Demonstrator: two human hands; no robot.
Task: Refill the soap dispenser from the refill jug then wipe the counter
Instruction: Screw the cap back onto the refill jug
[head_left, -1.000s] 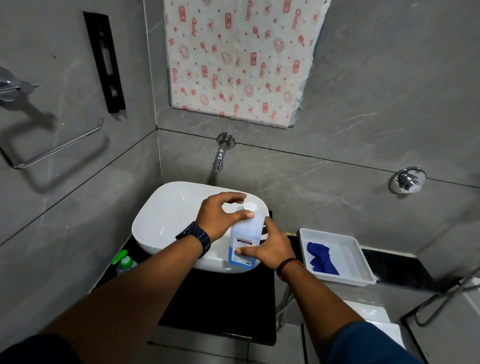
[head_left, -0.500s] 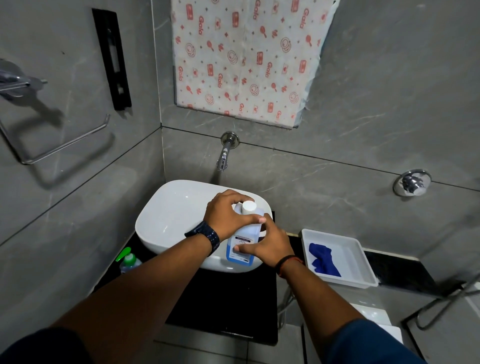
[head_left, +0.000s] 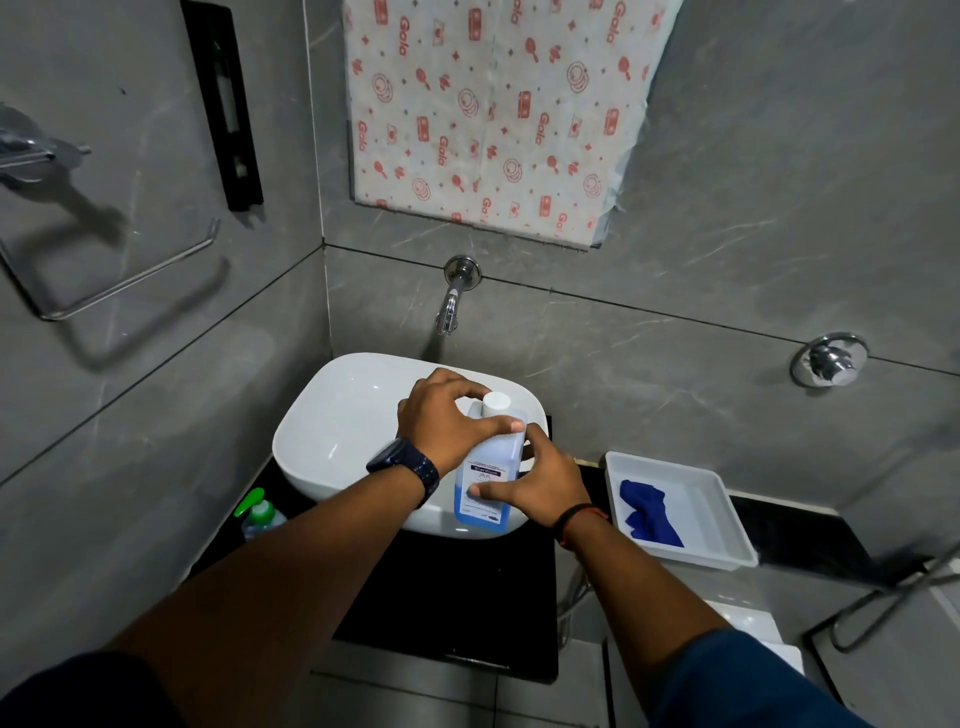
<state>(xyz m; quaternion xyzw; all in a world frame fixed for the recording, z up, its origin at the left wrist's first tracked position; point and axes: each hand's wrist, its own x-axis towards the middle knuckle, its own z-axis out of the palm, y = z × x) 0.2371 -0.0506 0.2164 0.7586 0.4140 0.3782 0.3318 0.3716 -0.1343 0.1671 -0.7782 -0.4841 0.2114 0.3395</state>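
A clear refill jug (head_left: 488, 475) with blue liquid, a blue label and a white cap stands upright in front of the white basin (head_left: 343, 415). My left hand (head_left: 441, 415) wraps its upper part just below the cap. My right hand (head_left: 540, 483) grips its lower right side. A small soap dispenser (head_left: 260, 512) with a green pump stands on the black counter (head_left: 457, 597) at the left of the basin. A blue cloth (head_left: 647, 512) lies in a white tray (head_left: 727, 525) at the right.
A chrome spout (head_left: 451, 306) sticks out of the grey tiled wall above the basin. A tap knob (head_left: 828, 361) is on the wall at right, a towel bar (head_left: 124, 280) on the left wall. A metal rack (head_left: 893, 587) is at the lower right.
My left hand has slid from the cap down onto the jug's shoulder, so the white cap shows. The right hand stays on the jug's side.
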